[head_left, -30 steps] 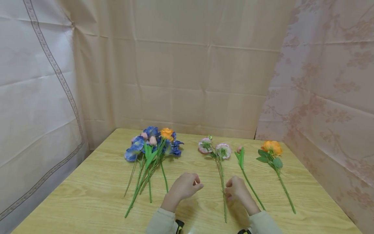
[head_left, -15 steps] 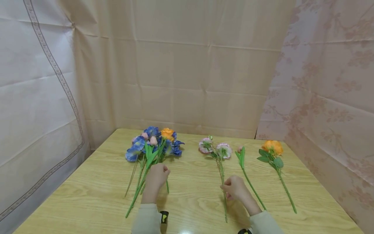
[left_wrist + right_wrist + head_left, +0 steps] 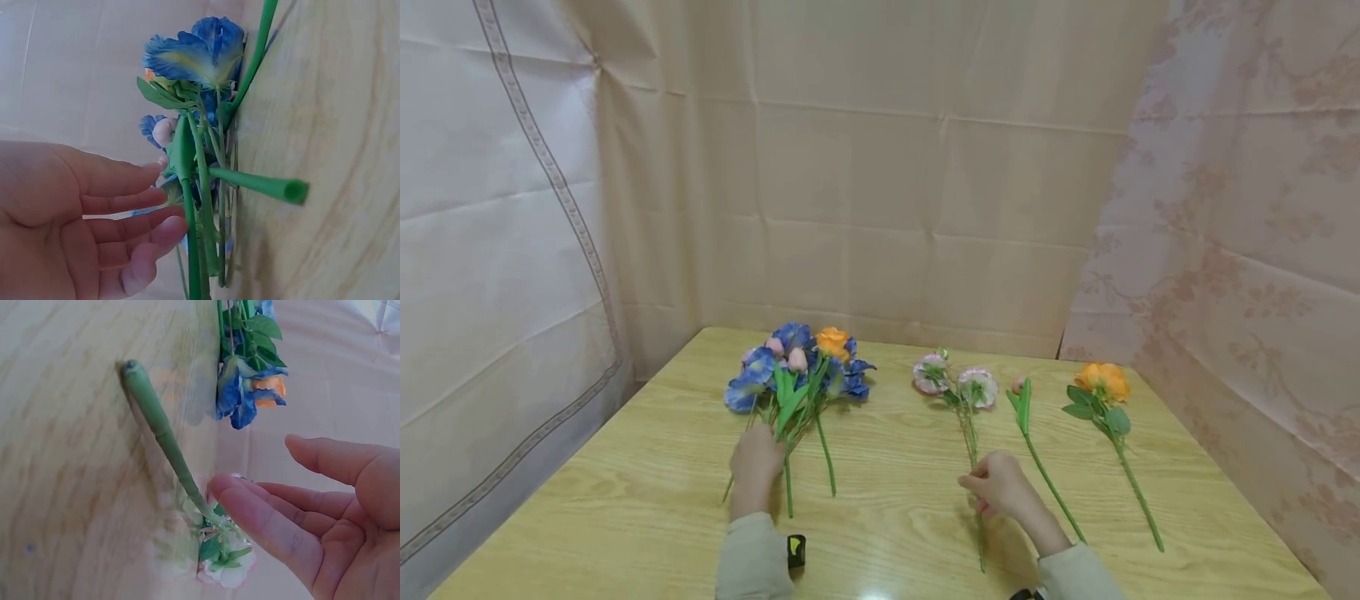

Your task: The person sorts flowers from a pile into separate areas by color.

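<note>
My left hand (image 3: 756, 467) hovers over the stems of a mixed bunch on the left of the table. That bunch has blue ruffled flowers (image 3: 751, 382), pink tulips (image 3: 797, 360) and an orange rose (image 3: 832, 343). In the left wrist view its fingers reach loosely to the green stems (image 3: 194, 244), curled round none. My right hand (image 3: 1003, 486) is beside the stem (image 3: 165, 440) of the pink-and-white flowers (image 3: 977, 388), partly covering it in the head view. From the right wrist, its thumb and fingers show spread apart with nothing between them.
To the right of my right hand lie a single pink tulip (image 3: 1024, 406) with green leaves and an orange flower (image 3: 1103, 381) on a long stem. Beige cloth (image 3: 880, 183) hangs behind the wooden table (image 3: 625, 500), with pale curtains at both sides.
My left hand has swung left from mid-table to the mixed bunch's stems. The right hand has stayed by the pink-and-white flowers' stem, its fingertips shifting slightly left across it. The flowers lie as before.
</note>
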### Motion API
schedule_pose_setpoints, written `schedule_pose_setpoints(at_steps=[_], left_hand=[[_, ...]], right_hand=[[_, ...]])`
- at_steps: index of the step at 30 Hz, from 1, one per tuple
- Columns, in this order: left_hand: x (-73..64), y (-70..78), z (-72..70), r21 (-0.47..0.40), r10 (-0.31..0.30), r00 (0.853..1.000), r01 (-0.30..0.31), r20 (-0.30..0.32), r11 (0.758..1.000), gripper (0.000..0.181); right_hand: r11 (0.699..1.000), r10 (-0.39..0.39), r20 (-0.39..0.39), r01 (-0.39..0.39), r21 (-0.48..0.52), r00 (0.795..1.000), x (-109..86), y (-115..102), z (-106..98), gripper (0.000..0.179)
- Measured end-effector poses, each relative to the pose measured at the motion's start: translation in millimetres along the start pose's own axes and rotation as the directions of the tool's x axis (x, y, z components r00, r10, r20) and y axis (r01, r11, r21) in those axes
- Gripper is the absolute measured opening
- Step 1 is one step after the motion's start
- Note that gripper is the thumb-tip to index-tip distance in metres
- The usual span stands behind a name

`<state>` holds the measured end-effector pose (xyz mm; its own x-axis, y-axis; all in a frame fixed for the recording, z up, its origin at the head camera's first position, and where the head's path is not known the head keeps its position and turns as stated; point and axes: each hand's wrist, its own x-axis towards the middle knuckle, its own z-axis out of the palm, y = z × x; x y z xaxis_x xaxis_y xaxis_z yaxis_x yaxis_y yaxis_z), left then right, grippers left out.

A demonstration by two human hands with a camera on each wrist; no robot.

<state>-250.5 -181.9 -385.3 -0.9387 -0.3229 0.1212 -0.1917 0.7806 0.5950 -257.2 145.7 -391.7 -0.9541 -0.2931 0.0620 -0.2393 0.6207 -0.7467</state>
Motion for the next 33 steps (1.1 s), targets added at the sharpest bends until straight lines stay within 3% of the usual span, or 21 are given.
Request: schedule_pose_setpoints(at_steps=[15, 23, 27, 33], left_hand=[[2.7, -12.1, 5.1, 0.024, -0.074, 0.995, 0.072, 0.062, 0.997, 0.009], [5.6, -15.6, 9.1, 0.029, -0.076, 0.992, 0.073, 0.105, 0.997, 0.012], [5.9, -16.2, 10.0, 0.041, -0.055, 0.994, 0.052, 0.09, 0.998, 0.014], [4.9, -11.7, 9.6, 0.008, -0.008, 1.0, 0.008, 0.0, 1.0, 0.028]], right_hand=[[0.998, -0.063, 0.008, 0.063, 0.002, 0.998, -1.3, 1, 1, 0.017], [0.999, -0.033, 0.014, 0.033, -0.003, 0.999, -2.9, 0, 2, 0.017], [1.0, -0.026, 0.023, 0.026, -0.002, 0.999, -3.4, 0, 2, 0.018], [0.999, -0.036, 0.049, 0.036, -0.003, 0.998, -3.4, 0, 1, 0.017]])
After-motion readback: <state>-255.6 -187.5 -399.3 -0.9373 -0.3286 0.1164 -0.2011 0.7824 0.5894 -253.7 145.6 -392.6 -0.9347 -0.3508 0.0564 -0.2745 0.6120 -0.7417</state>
